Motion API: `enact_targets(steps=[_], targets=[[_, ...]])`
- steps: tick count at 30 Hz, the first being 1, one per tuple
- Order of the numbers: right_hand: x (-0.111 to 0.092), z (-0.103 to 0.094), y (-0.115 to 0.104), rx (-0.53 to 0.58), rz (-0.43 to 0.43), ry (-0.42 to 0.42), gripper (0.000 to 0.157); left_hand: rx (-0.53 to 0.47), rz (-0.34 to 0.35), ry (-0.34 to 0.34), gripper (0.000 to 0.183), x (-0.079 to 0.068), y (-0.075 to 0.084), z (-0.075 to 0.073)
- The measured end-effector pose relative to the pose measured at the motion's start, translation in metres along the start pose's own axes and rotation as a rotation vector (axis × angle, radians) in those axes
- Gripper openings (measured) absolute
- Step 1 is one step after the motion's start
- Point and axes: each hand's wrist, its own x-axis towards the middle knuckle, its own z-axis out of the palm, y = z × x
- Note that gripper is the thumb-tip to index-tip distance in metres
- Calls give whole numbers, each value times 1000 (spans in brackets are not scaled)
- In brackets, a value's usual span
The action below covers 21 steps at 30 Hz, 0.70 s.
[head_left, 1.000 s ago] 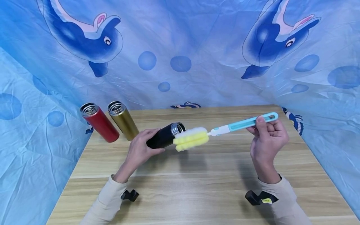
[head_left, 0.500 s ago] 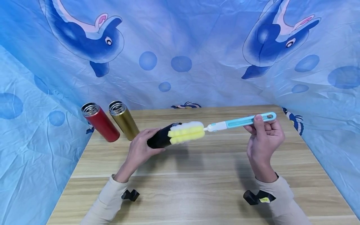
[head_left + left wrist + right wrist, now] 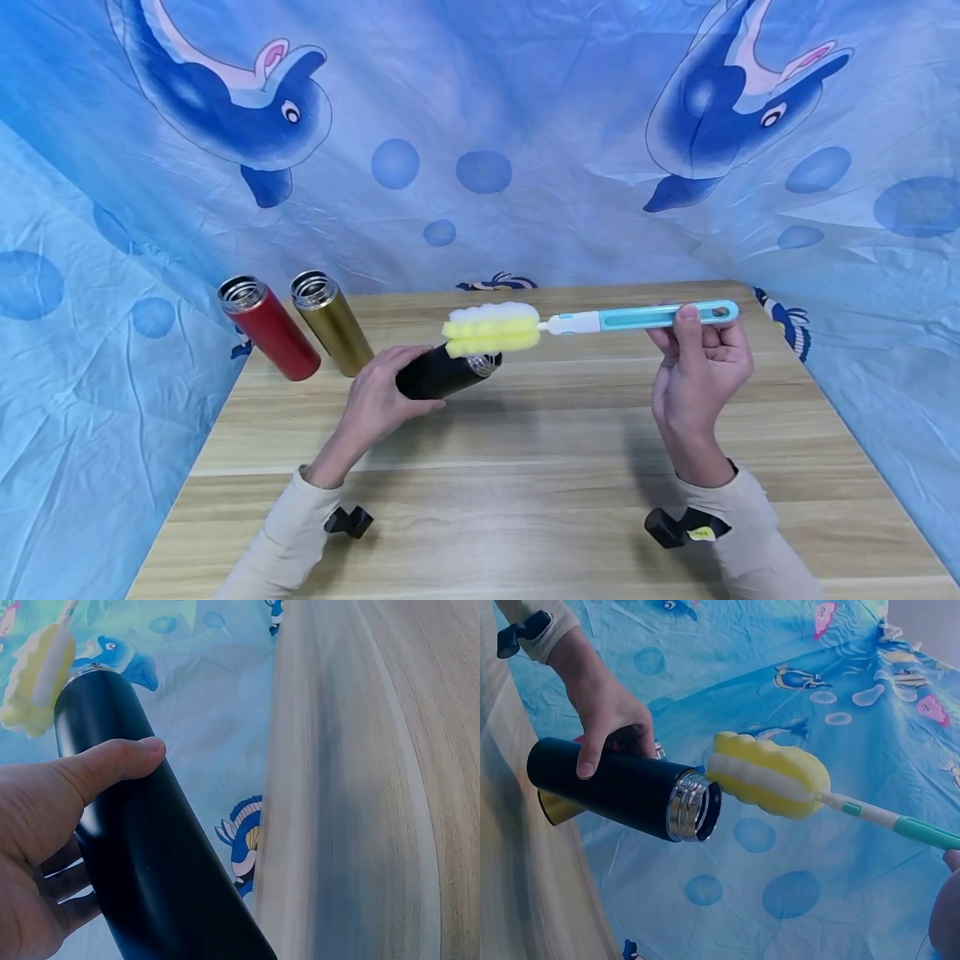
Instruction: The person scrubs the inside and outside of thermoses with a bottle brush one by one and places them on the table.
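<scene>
My left hand grips a black thermos bottle round its body, tilted with its mouth to the right. In the right wrist view the bottle's bare steel neck shows, with no lid on it. My right hand pinches the turquoise handle of a bottle brush near its looped end. The brush's yellow and white sponge head points left and overlaps the bottle's neck from above in the head view. From the right wrist, the sponge appears outside the bottle, beside its mouth.
A red thermos bottle and a gold one stand lidless on the wooden table at the back left. Behind the table hangs a blue curtain with dolphin prints. Each sleeve carries a black wrist camera.
The brush has swung level, its sponge head rising and shifting left from in front of the bottle's mouth to above the neck. My right hand has moved slightly left; the bottle's mouth has dipped a little.
</scene>
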Motion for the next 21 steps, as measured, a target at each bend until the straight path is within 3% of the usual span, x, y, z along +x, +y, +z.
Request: enact_targets(steps=[6,21], targets=[[0,0,0,-4,5,-6,13,-20,-23,-20,79,0,3,-1],[1,-6,-2,0,5,-11,12,-214,-131,-112,75,3,2,-1]])
